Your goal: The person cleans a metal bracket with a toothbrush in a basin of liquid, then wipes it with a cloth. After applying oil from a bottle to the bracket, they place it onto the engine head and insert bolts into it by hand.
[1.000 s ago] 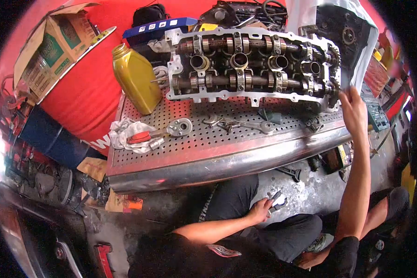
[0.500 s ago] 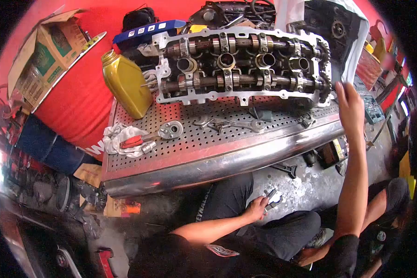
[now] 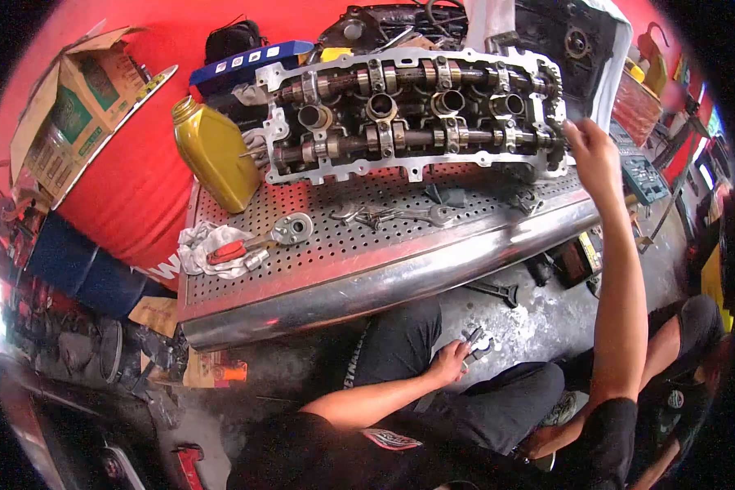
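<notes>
One second on, the right hand [image 3: 594,157] now reaches the cylinder head [image 3: 416,110].

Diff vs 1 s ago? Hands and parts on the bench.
The right hand moved up along the right end of the engine head, and its fingertips are now at the sprocket end. Whether it grips anything is unclear. The left hand stays low by the lap, closed on a small metal part. The oil bottle, ratchet, rag and wrenches on the bench are unmoved; only the view shifted.
</notes>
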Motion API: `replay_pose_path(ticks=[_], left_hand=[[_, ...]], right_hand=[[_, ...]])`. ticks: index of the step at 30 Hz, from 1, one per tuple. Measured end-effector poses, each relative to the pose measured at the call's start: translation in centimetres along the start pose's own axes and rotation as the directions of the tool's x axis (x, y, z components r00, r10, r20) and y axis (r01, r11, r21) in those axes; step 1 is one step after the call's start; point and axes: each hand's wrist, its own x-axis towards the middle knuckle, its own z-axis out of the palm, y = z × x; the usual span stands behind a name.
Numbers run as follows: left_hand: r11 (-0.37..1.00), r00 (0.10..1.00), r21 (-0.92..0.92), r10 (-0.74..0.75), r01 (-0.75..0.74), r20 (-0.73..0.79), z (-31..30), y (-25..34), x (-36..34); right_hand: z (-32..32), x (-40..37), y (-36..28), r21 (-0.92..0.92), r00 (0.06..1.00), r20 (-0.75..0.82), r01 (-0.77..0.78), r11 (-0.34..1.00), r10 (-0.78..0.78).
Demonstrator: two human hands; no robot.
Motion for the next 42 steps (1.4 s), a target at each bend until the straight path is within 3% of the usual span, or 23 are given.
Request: replay_pose_path(ticks=[3,6,8,10,12,16,18,20,23,26,28,30,32,33,34,36,39,42], left_hand=[[0.999,1.0,-0.034,0.019,-0.019,-0.006,0.1,-0.2,0.2],[0.998,1.0,-0.057,-0.004,0.004,-0.008,-0.3,-0.6,0.2],[0.997,1.0,-0.072,0.009,-0.01,-0.014,-0.7,-0.4,0.2],[0.998,0.999,-0.048,-0.045,0.044,-0.005,-0.5,0.0,0.1],[0.994,0.994,-0.01,-0.106,0.106,0.01,-0.2,0.6,0.0],[0.99,0.991,0.064,-0.13,0.127,0.03,0.4,1.2,-0.3],[0.99,0.99,0.049,-0.132,0.13,0.046,0.4,-0.7,0.5],[0.99,0.993,0.106,-0.103,0.098,0.052,-0.1,-1.6,1.0],[0.993,0.997,0.096,-0.068,0.07,-0.02,-0.1,-1.8,1.2],[0.986,0.99,0.092,-0.14,0.141,-0.024,-0.5,-2.5,1.9],[0.998,0.997,0.033,-0.058,0.06,-0.044,-0.6,-3.5,2.2],[0.998,0.997,0.02,-0.054,0.055,-0.052,-0.6,-3.3,2.1],[0.995,0.996,0.039,-0.091,0.091,-0.007,-0.7,-2.5,1.6],[0.994,0.995,0.046,-0.102,0.102,0.015,-0.7,-2.2,1.5],[0.992,0.992,0.059,-0.117,0.115,0.036,-0.7,-2.1,1.5],[0.997,0.998,0.045,-0.063,0.063,0.015,-0.2,-2.1,1.5],[0.997,0.999,0.053,-0.052,0.051,0.011,0.0,-1.4,1.0],[0.998,0.998,0.037,-0.054,0.054,0.011,-0.2,-1.9,1.5]], right_hand=[[1.2,0.7,0.4,0.015,0.998,0.054,0.013,1.0,-0.013],[0.6,-3.3,1.5,-0.018,0.995,0.089,0.037,0.999,-0.035],[-0.6,-6.6,2.5,0.071,0.992,0.115,0.034,0.997,-0.042],[-2.3,-8.9,1.6,0.166,0.981,0.025,-0.195,0.967,0.193],[-2.0,-10.0,2.7,0.348,0.983,-0.037,-0.155,0.925,0.179],[-2.1,-8.0,1.9,0.249,0.984,-0.135,-0.084,0.965,0.12],[-3.0,-4.5,0.1,0.232,0.986,-0.104,-0.101,0.967,0.128],[-2.4,-0.1,-0.4,0.173,0.988,-0.154,0.0,0.985,0.027],[-1.3,5.9,-1.8,0.107,0.997,-0.069,-0.028,0.994,0.036],[0.2,8.8,-2.4,-0.016,0.999,0.003,-0.033,0.999,0.033],[0.4,7.1,-2.6,0.041,0.993,-0.119,0.019,0.999,-0.014],[0.5,4.7,-0.3,-0.041,0.995,-0.01,0.098,0.994,-0.098],[0.0,3.4,0.8,0.013,1.0,-0.01,-0.014,1.0,0.014],[-0.3,4.0,1.1,0.057,0.992,-0.106,-0.061,0.997,0.067],[-0.9,4.7,0.7,0.142,0.975,-0.218,-0.01,0.99,0.041],[-1.8,6.7,-0.6,0.162,0.977,-0.205,-0.021,0.987,0.055],[-0.5,9.2,-0.9,0.182,0.998,0.005,-0.065,0.981,0.066],[0.4,8.8,-0.6,0.32,0.993,0.074,-0.106,0.941,0.087]])
